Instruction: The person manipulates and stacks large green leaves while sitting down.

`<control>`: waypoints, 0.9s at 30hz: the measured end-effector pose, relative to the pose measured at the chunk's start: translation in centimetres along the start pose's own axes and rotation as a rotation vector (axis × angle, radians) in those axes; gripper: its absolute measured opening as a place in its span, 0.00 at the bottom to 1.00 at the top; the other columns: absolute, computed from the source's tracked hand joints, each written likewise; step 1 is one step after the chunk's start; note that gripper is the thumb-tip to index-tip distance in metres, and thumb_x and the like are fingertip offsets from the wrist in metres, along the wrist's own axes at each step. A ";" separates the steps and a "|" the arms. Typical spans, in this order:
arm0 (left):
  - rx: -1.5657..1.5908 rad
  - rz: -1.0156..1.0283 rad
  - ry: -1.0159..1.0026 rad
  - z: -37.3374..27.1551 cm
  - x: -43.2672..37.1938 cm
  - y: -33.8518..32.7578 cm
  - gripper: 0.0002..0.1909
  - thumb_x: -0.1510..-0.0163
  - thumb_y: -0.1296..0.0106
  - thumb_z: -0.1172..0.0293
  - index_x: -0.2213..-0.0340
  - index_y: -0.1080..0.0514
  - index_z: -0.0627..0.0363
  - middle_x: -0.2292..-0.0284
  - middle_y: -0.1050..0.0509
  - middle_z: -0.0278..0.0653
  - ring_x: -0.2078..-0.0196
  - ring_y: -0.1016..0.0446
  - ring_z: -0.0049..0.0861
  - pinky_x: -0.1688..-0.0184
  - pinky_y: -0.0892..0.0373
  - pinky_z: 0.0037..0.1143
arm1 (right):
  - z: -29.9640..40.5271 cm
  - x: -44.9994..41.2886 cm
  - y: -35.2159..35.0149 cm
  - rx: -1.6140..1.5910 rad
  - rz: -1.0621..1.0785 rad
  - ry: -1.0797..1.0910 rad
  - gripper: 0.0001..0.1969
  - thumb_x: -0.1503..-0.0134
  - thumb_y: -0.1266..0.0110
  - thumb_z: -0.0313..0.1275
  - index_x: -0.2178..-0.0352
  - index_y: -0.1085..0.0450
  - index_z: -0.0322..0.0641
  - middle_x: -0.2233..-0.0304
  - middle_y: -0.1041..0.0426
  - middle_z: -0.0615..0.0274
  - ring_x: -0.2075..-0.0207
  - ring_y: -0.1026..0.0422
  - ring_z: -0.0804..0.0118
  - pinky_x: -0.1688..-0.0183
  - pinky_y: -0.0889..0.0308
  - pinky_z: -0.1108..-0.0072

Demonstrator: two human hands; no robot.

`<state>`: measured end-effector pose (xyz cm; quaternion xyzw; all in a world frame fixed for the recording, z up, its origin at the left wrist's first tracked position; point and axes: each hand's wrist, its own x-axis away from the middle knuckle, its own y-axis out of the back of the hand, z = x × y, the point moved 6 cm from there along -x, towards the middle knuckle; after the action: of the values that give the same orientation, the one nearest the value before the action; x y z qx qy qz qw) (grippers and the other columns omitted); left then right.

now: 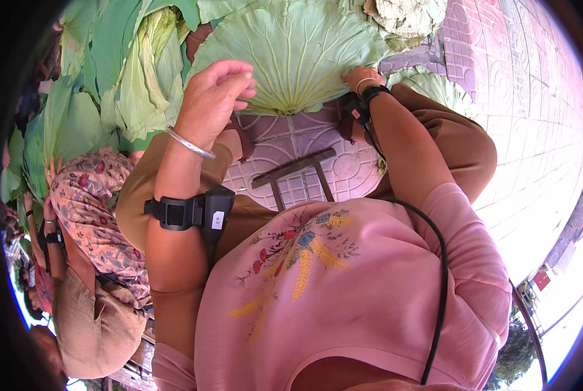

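Observation:
A large pale green lotus leaf (291, 54), its veins fanning out, lies spread before me above the paving. At its right edge my right hand (365, 78) pinches the rim, the fingertips partly hidden. My left hand (225, 90), a silver bangle on its wrist, is raised over the leaf's left side; its fingers are loosely curled, slightly apart, and nothing shows between them. More lotus leaves, some folded and yellowish (147, 73), are heaped at the left. Another leaf (430, 88) lies on the ground beyond my right wrist.
A low stool frame (296, 168) stands between my legs on patterned paving. A person in floral trousers (93, 210) sits close at my left among leaves. Dry, wrinkled leaves (408, 17) lie at the top right. A black cable (443, 273) runs over my right side.

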<state>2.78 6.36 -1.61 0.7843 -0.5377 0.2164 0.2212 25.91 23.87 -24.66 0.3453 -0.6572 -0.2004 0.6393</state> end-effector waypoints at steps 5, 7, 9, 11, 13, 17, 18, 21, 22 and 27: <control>-0.013 0.004 -0.010 -0.3 0.1 0.2 0.13 0.50 0.56 0.66 0.64 0.34 0.61 0.70 0.30 0.39 0.68 0.31 0.22 0.68 0.35 0.19 | -0.5 -1.3 -1.5 0.038 0.007 0.080 0.26 0.51 0.58 0.47 0.55 0.39 0.41 0.51 0.42 0.50 0.55 0.35 0.56 0.56 0.38 0.73; -0.003 0.008 -0.011 -0.4 0.2 0.2 0.13 0.50 0.56 0.66 0.64 0.34 0.61 0.70 0.30 0.39 0.68 0.31 0.22 0.67 0.35 0.19 | -0.9 -1.3 -1.8 0.117 -0.152 0.005 0.22 0.49 0.59 0.41 0.55 0.39 0.41 0.51 0.43 0.48 0.57 0.34 0.56 0.60 0.35 0.73; -0.014 0.006 -0.032 -0.4 0.1 0.4 0.13 0.50 0.56 0.66 0.64 0.34 0.61 0.70 0.30 0.39 0.68 0.31 0.22 0.67 0.35 0.19 | -1.1 -1.3 -1.7 0.143 -0.230 0.053 0.20 0.49 0.60 0.38 0.56 0.39 0.41 0.51 0.43 0.48 0.57 0.34 0.56 0.61 0.35 0.73; -0.017 0.000 -0.034 -0.3 0.2 0.6 0.14 0.50 0.56 0.66 0.64 0.34 0.61 0.70 0.30 0.39 0.67 0.31 0.22 0.67 0.35 0.19 | -0.9 -0.9 -1.5 0.169 -0.308 0.102 0.18 0.49 0.61 0.35 0.57 0.38 0.40 0.51 0.43 0.47 0.57 0.33 0.55 0.63 0.34 0.73; -0.021 -0.011 -0.034 -0.2 0.4 0.9 0.14 0.50 0.56 0.66 0.64 0.34 0.61 0.70 0.30 0.39 0.67 0.31 0.22 0.67 0.35 0.19 | -0.6 -0.4 -0.8 0.120 -0.355 0.118 0.16 0.49 0.61 0.33 0.60 0.36 0.39 0.53 0.41 0.48 0.58 0.33 0.56 0.64 0.34 0.73; 0.000 -0.043 -0.043 0.0 0.4 1.3 0.15 0.54 0.54 0.66 0.65 0.33 0.64 0.72 0.29 0.38 0.70 0.30 0.22 0.69 0.35 0.20 | -0.5 -0.3 -1.1 0.142 -0.243 0.137 0.15 0.49 0.62 0.32 0.62 0.35 0.39 0.56 0.38 0.51 0.58 0.33 0.58 0.62 0.35 0.73; 0.002 -0.042 -0.045 0.0 0.4 1.3 0.15 0.54 0.54 0.67 0.65 0.33 0.64 0.72 0.29 0.38 0.70 0.30 0.21 0.69 0.35 0.20 | -0.5 -0.3 -1.2 0.116 -0.225 0.144 0.15 0.49 0.62 0.32 0.62 0.35 0.39 0.57 0.37 0.51 0.58 0.33 0.58 0.61 0.35 0.72; 0.000 -0.037 -0.043 0.0 0.4 1.3 0.15 0.53 0.54 0.66 0.65 0.33 0.64 0.72 0.29 0.38 0.70 0.30 0.21 0.69 0.35 0.20 | -0.6 -0.7 -1.7 0.079 -0.185 0.159 0.15 0.50 0.61 0.32 0.62 0.35 0.39 0.58 0.35 0.51 0.58 0.33 0.58 0.58 0.37 0.72; 0.000 -0.036 -0.042 0.0 0.3 1.3 0.15 0.53 0.54 0.66 0.65 0.33 0.64 0.72 0.29 0.38 0.70 0.30 0.21 0.69 0.35 0.20 | -0.6 -1.1 -1.9 0.067 -0.164 0.167 0.15 0.50 0.61 0.32 0.62 0.35 0.39 0.58 0.35 0.51 0.58 0.33 0.57 0.57 0.37 0.72; -0.032 -0.008 -0.028 -0.1 0.3 1.1 0.13 0.50 0.56 0.66 0.64 0.34 0.61 0.70 0.30 0.38 0.68 0.31 0.21 0.67 0.35 0.19 | -0.4 -2.0 -1.6 0.039 -0.069 0.138 0.14 0.51 0.59 0.32 0.64 0.34 0.39 0.58 0.35 0.51 0.59 0.33 0.56 0.58 0.37 0.72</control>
<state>1.87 5.85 -1.28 0.7857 -0.5410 0.1961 0.2270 26.54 24.26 -27.15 0.3932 -0.6031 -0.1851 0.6688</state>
